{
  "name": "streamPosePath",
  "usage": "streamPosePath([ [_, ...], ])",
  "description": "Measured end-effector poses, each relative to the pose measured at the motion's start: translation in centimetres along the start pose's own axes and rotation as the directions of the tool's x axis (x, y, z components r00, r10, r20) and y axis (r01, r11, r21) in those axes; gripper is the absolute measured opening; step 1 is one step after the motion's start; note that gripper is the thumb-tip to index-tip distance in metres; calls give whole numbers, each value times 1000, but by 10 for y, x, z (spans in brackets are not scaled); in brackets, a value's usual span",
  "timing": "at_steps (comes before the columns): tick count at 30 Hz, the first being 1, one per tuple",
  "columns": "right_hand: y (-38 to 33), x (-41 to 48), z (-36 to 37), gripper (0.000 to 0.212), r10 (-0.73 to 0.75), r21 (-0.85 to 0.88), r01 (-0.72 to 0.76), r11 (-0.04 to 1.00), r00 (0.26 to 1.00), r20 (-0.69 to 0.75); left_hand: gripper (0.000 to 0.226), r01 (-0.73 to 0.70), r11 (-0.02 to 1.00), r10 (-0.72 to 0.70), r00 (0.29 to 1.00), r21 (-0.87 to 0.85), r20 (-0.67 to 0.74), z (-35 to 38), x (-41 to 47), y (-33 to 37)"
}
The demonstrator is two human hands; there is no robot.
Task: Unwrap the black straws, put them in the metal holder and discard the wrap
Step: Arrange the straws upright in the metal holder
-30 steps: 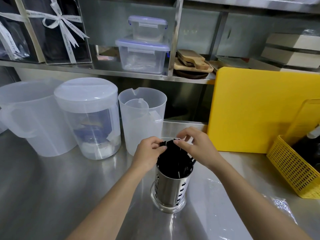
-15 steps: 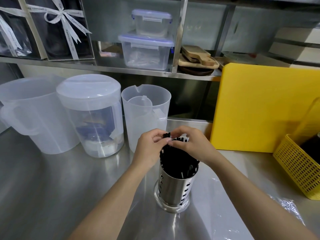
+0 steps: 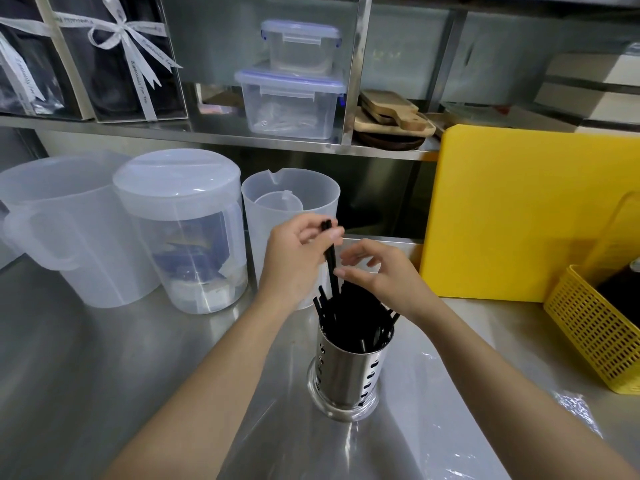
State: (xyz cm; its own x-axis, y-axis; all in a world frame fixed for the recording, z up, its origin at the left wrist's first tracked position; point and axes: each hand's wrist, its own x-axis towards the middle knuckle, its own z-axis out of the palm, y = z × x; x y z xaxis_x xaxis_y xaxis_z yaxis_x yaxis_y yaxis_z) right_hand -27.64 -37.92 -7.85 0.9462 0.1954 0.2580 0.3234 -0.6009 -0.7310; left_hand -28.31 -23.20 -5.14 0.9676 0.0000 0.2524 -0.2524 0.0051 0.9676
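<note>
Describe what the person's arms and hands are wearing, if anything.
Nothing shows on them. The left hand and right hand are bare, without gloves, and I can see no rings. Both forearms are uncovered down to the frame edge: no sleeves, watch or bracelets in view.

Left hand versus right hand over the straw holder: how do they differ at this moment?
The left hand pinches a black straw near its top, raised out of the bunch; the right hand grips nothing, its fingers spread loosely. The left hand sits higher and left of the metal holder; the right hand hovers lower, just above the straws. Both come in bare-armed from below, over the holder.
</note>
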Motion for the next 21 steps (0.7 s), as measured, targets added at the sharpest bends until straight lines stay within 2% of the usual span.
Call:
streamPosePath([
  [6,-10,-1,0,18,-39,72,32,997,994,101,9,-110,988,100,991,-111,-90,-9,6,39],
  [10,-17,-5,-3,13,-36,176,22,984,997,74,7,-107,976,68,977,-188,-203,-15,4,35],
  [11,-18,-5,-4,14,-32,184,18,983,997,74,11,-105,986,69,965,-130,-254,-17,5,30],
  [12,-19,-6,-6,16,-22,171,9,985,997,77,18,-106,994,107,947,20,-302,-19,6,24],
  [13,-20,-6,-8,17,-10,132,-1,991,997,81,24,-126,961,203,926,246,-318,-22,6,19],
  [14,-21,-6,-9,16,-7,60,1,998,996,88,26,-196,849,360,894,490,-266,-25,6,13],
  [15,-22,-6,-11,14,-19,-42,23,999,995,97,25,-304,650,528,840,696,-125,-27,6,7],
  [16,-23,-6,-13,12,-45,-148,61,987,993,106,22,-405,400,629,774,822,75,-27,7,2],
  [17,-24,-6,-14,13,-79,-243,104,964,991,111,20,-481,175,641,718,859,271,-26,8,-3],
  [18,-25,-6,-15,16,-116,-322,146,935,987,111,22,-517,25,586,701,856,406,-23,8,-8],
  [19,-25,-7,-16,20,-152,-386,182,905,983,107,27,-532,-35,508,720,846,473,-19,6,-12],
  [21,-25,-8,-17,23,-209,-482,234,845,972,105,19,-560,7,392,764,828,513,-14,1,-14],
])
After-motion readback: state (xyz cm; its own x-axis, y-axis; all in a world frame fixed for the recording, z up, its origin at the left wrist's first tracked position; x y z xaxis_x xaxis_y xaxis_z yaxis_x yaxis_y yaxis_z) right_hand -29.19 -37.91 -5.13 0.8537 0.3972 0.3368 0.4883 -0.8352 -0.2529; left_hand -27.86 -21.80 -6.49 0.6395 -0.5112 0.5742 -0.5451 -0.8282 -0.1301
